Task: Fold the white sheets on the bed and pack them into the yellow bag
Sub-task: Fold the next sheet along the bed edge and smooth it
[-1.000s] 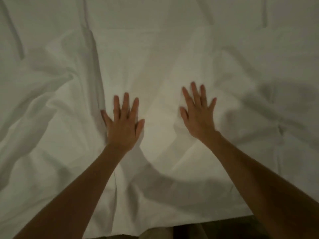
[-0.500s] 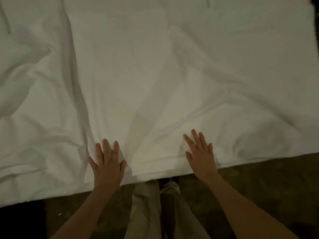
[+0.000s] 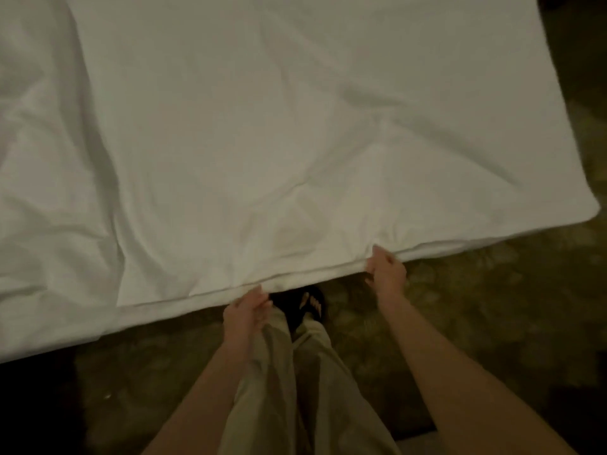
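A white sheet (image 3: 262, 142) lies spread over the bed, with a doubled edge along the near side and creases running toward the middle. My left hand (image 3: 246, 311) pinches that near edge at the bed's rim. My right hand (image 3: 386, 272) grips the same edge further right, fingers curled under the fabric. More rumpled white sheet (image 3: 42, 192) lies on the left part of the bed. No yellow bag is in view.
The bed's near edge (image 3: 492, 239) runs diagonally across the view, and its right corner (image 3: 591, 208) is at the far right. Dark patterned carpet (image 3: 492, 307) lies below it. My legs in beige trousers (image 3: 289, 372) stand close to the bed.
Both hands slid back over the sheet from the middle of the bed to its near edge. They were flat with spread fingers; now they hold the edge. The view has pulled back.
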Demonstrator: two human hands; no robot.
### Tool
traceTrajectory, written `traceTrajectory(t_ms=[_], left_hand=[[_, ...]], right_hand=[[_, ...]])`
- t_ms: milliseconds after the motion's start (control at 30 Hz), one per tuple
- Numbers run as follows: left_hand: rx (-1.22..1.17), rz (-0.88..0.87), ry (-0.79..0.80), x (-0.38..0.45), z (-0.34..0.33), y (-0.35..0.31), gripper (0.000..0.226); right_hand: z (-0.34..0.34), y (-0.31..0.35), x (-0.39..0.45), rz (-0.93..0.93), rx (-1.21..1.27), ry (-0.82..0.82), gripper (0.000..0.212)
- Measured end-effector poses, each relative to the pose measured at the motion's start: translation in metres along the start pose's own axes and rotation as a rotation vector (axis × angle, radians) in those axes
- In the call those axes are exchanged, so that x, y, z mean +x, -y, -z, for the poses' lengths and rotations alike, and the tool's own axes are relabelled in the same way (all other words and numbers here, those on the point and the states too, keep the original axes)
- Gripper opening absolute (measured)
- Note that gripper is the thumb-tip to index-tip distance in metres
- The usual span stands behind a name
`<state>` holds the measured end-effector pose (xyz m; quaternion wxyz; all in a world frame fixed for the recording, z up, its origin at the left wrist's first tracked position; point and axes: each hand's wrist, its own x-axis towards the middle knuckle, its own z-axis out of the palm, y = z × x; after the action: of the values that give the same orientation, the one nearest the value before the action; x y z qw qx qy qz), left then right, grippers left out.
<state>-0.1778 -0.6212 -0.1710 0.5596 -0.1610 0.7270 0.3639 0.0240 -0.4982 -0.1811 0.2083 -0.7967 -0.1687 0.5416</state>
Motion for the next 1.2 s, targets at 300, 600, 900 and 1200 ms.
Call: traceTrajectory(t_ms=[300,600,900,1200], left_hand=[[-0.501,0.035,0.005,0.016,-0.043,-0.051,0.01],[-0.395,-0.135,0.044,-0.011,-0.011,-0.05,0.035],[-0.645,0.06,0.062,0.005,-0.028,-0.033,0.054],[-0.401,0.021,-0.125,-0.006,-0.015,-0.012,0.008]], right_hand=[[0.0,0.027,0.03,-0.309,0.634,-0.142,0.038],[0.034,0.075,0.034,-0.093,0.656,-0.027,0.035],[0.041,0.041,0.043,-0.167,0.603,-0.114,0.033],[0.069,0.018,0.051,-0.214,0.844,-0.184,0.019]])
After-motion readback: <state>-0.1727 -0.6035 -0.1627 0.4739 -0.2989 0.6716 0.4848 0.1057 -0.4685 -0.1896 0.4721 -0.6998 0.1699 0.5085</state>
